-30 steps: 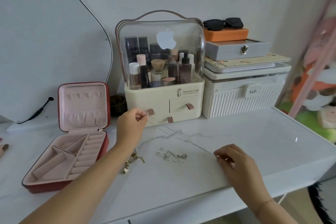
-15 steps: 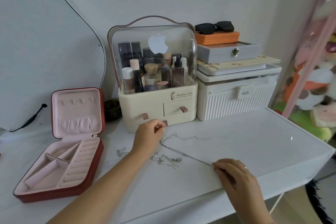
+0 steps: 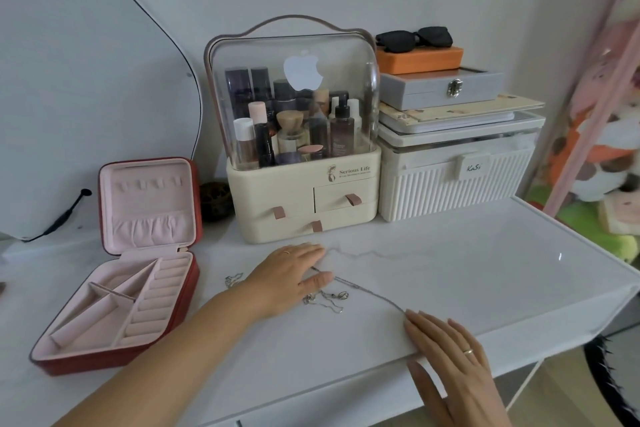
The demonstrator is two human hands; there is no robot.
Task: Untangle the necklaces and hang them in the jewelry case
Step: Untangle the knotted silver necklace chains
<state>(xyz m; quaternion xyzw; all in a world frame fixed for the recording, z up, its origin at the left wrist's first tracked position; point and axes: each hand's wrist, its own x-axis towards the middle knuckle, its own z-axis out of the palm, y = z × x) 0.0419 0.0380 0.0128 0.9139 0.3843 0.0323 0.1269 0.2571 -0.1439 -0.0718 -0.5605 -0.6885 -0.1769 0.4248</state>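
While our left hand (image 3: pixel 291 274) and right hand (image 3: pixel 446 347) lie flat, straight-fingered, the chain (image 3: pixel 367 291) looks limp, slippery; we judge its near end best to pinch.

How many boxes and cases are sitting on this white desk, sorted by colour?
Red open jewelry case: 1
Cream cosmetics organizer, clear dome: 1
White ribbed box: 1
Grey latched box: 1
Orange box: 1
Total: 5

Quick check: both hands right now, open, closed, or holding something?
Left hand: open, flat on the table, over one end of the stretched chain.
Right hand: open, flat, fingertips at its other end.
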